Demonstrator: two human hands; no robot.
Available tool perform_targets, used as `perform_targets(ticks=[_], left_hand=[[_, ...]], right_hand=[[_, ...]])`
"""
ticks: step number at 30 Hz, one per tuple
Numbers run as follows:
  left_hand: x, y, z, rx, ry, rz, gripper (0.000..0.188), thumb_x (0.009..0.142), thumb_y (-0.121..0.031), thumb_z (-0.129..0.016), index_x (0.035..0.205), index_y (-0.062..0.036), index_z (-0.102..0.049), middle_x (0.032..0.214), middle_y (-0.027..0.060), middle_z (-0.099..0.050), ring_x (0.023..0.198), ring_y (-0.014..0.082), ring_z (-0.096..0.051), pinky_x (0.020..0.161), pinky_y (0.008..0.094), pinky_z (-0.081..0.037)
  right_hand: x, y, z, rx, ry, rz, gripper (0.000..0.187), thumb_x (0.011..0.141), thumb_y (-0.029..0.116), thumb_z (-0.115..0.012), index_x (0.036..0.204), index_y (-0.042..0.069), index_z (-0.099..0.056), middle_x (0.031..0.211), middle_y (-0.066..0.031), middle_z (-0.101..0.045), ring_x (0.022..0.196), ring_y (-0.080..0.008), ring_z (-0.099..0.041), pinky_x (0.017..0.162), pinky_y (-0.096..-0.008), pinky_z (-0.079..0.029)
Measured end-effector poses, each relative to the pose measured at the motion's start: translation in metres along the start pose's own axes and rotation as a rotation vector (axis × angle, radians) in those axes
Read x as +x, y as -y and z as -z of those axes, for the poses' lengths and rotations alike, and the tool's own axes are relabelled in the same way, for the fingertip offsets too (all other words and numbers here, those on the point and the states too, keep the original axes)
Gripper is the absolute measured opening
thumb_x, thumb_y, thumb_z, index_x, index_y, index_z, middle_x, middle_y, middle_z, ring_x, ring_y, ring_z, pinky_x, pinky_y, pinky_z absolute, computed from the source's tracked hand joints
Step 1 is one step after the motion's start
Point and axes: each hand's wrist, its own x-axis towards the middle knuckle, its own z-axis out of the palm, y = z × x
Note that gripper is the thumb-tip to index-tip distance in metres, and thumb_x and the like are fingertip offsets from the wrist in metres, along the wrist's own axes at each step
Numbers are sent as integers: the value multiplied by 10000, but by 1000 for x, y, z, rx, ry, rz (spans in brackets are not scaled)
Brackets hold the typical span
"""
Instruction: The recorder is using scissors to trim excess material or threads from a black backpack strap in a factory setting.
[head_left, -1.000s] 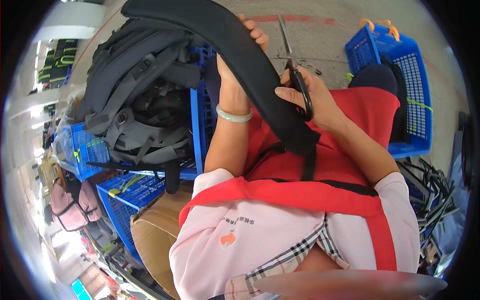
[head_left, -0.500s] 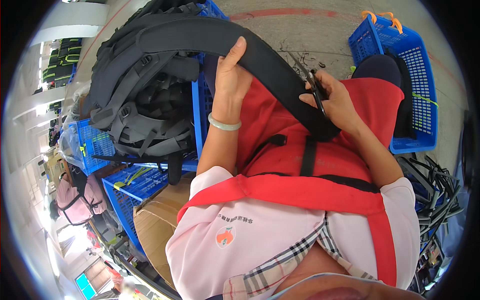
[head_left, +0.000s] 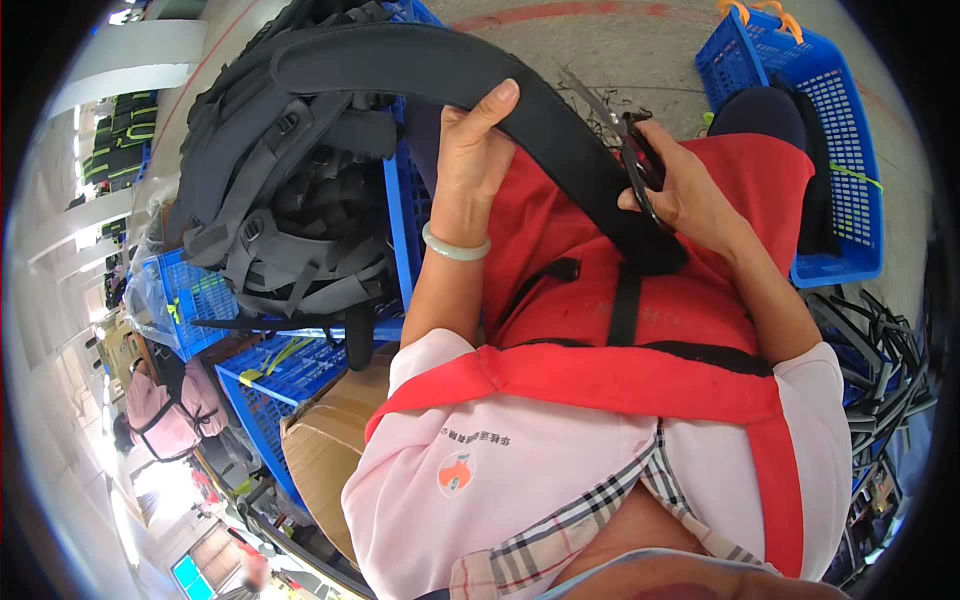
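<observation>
Clearly, the left hand [head_left: 475,155] is closed on a long black padded strap [head_left: 545,125], its thumb pressed on the upper face at the near edge and its other fingers mostly hidden underneath. The right hand [head_left: 695,195] grips a pair of black-handled scissors [head_left: 634,170] beside the strap's lower right stretch, with the blades pointing away from the body along its far edge; whether the blades are parted, I cannot tell.

The strap arches in front of the person, its right end over the red apron [head_left: 560,305], its left end reaching above a heap of dark grey strapped backpack parts [head_left: 260,200]. That heap fills a blue plastic crate [head_left: 402,240] and rises over its far edge. A pale bangle [head_left: 456,246] circles the left wrist.

Beyond the right knee stands a second blue crate [head_left: 855,215], with orange loops [head_left: 775,22] at its far edge and black pieces [head_left: 818,165] inside. Near its close corner lies a tangle of grey and black strips [head_left: 880,385]. An open cardboard box [head_left: 325,440] sits by the left elbow.
</observation>
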Motion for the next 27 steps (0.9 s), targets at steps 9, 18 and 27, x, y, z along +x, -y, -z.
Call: perform_targets(ticks=[9, 18, 27], left_hand=[[-4, 6, -12, -2, -3, 21, 139, 824, 16, -671, 941, -59, -661, 903, 30, -666, 828, 156, -642, 784, 305, -520], [-14, 31, -2, 26, 26, 180, 175, 824, 44, -657, 971, -52, -651, 919, 45, -670, 835, 160, -647, 789, 300, -527], [-15, 34, 4, -8, 14, 173, 190, 816, 55, -662, 973, -52, -646, 938, 38, -666, 865, 160, -638, 817, 302, -514]], right_hand=[[2, -4, -3, 71, -1, -9, 625, 718, 347, -806, 1141, 5, -498, 904, -106, -573, 798, -214, -545, 727, -318, -447], [1, -24, -10, 405, -35, -103, 472, 808, 321, -751, 1069, 1, -523, 790, -5, -486, 727, -87, -457, 637, -247, -393], [-22, -27, -2, 116, 47, -182, 636, 756, 441, -764, 1129, -1, -500, 757, -67, -478, 710, -154, -460, 645, -290, -400]])
